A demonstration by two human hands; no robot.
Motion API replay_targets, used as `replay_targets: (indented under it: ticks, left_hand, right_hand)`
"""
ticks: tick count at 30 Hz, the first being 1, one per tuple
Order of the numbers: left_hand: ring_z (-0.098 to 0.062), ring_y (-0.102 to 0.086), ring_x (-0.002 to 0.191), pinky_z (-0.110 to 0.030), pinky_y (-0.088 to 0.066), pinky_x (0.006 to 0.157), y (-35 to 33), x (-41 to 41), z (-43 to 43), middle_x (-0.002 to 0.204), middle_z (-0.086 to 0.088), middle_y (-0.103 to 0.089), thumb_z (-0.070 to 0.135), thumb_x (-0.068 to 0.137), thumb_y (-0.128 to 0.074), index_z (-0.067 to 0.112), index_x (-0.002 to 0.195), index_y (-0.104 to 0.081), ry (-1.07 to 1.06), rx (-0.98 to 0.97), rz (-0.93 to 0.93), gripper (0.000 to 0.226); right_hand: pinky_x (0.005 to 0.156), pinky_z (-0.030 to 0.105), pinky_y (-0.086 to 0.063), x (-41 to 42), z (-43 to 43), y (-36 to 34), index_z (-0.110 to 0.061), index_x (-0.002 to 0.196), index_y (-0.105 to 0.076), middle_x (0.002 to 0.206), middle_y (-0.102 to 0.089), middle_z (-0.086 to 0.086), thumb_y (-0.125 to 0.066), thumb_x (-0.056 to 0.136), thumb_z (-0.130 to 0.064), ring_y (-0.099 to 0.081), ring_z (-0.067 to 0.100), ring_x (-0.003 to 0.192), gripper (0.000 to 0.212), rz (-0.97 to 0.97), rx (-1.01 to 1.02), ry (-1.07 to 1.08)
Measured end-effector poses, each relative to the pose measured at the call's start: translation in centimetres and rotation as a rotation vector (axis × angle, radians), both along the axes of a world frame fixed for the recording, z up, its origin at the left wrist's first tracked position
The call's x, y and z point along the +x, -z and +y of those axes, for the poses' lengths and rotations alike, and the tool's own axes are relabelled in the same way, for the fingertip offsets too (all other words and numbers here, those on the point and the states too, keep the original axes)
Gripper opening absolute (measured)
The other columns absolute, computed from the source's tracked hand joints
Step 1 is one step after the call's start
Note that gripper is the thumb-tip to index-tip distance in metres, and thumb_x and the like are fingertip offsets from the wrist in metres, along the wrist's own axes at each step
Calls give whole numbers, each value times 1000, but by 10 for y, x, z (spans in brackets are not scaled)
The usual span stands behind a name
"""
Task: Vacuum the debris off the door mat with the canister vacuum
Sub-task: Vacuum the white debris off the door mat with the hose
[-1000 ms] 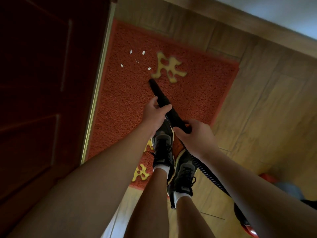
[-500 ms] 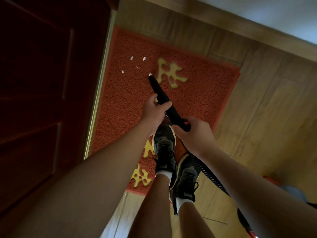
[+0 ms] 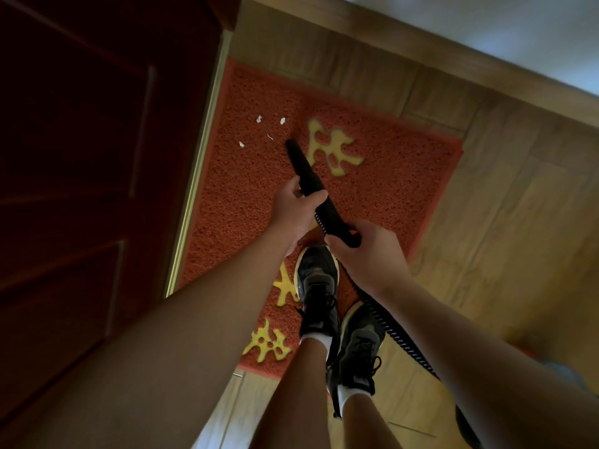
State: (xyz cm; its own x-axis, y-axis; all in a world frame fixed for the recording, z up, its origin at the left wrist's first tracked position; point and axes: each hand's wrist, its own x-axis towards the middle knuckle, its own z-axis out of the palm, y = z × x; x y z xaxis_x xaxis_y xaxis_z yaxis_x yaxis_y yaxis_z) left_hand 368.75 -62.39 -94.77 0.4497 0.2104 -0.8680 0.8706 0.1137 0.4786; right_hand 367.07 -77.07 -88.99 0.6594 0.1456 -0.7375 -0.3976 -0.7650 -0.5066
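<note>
Both hands are clamping the black tapered plastic vacuum nozzle (image 3: pixel 302 165), left hand (image 3: pixel 291 207) ahead, right hand (image 3: pixel 372 257) behind. Its tip is pointing just beside white debris scraps (image 3: pixel 259 119) near the far left corner of the coarse orange-red door mat (image 3: pixel 392 189). A suction pass is likely running; next, the tip needs nudging across them.

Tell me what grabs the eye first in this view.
The red door mat with yellow figures fills the middle, lying beside the dark door on the left. A black vacuum nozzle slants across it, gripped by the left hand ahead and the right hand behind. Its tip is just short of a few white scraps near the mat's door-side edge.
</note>
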Motion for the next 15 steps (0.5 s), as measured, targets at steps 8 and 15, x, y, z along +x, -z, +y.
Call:
replay_targets:
  ticks: [8, 15]
  left_hand:
    - [-25, -63, 116, -48, -52, 104, 1, 15, 5, 125, -6, -65, 19, 97, -68, 17, 136, -59, 12, 20, -28, 39]
    - [-24, -67, 107, -49, -55, 100, 5, 21, 10, 109, -4, -70, 17, 96, -68, 22, 117, -65, 3, 28, -34, 22]
  right_hand:
    - [47, 36, -44, 12, 6, 6, -15, 99, -68, 69, -65, 4, -66, 93, -39, -61, 24, 56, 25, -20, -8, -1]
    - [48, 37, -47, 22, 10, 6, -15, 100, -68, 69, -65, 3, -66, 94, -37, -61, 23, 56, 22, -14, 12, -27]
